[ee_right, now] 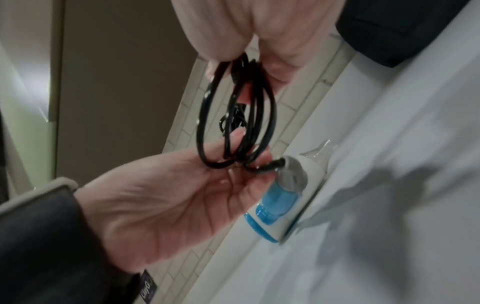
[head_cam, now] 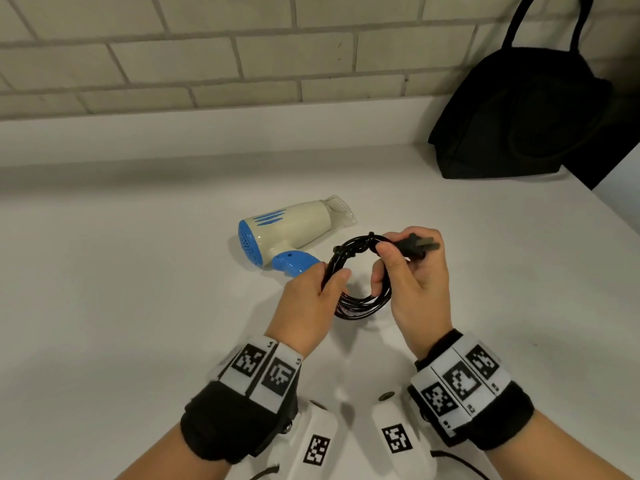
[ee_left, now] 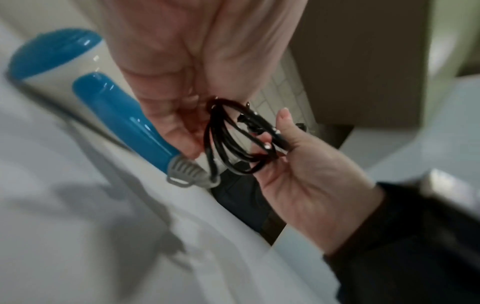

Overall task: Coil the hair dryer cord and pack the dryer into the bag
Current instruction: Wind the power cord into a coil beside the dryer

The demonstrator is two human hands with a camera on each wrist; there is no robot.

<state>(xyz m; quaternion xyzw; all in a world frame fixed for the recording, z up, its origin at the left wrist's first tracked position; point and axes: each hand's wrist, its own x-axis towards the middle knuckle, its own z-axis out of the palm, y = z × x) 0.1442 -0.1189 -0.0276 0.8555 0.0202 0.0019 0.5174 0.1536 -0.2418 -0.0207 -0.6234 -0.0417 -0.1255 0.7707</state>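
Note:
The cream and blue hair dryer [head_cam: 287, 233] lies on its side on the white counter [head_cam: 138, 306], nozzle toward the right. Just in front of it, its black cord [head_cam: 360, 303] is wound into a small coil and held above the counter by both hands. My left hand [head_cam: 332, 278] pinches the coil's left side, close to the blue handle [ee_left: 124, 121]. My right hand [head_cam: 391, 258] grips the coil's right side and holds the plug [head_cam: 420, 244], which points right. The black bag [head_cam: 526, 116] stands at the back right against the wall, its opening not visible.
A tiled wall [head_cam: 207, 64] with a low white ledge runs along the back of the counter. The counter's right edge [head_cam: 616, 216] falls away just past the bag. Bare counter lies to the left of the dryer.

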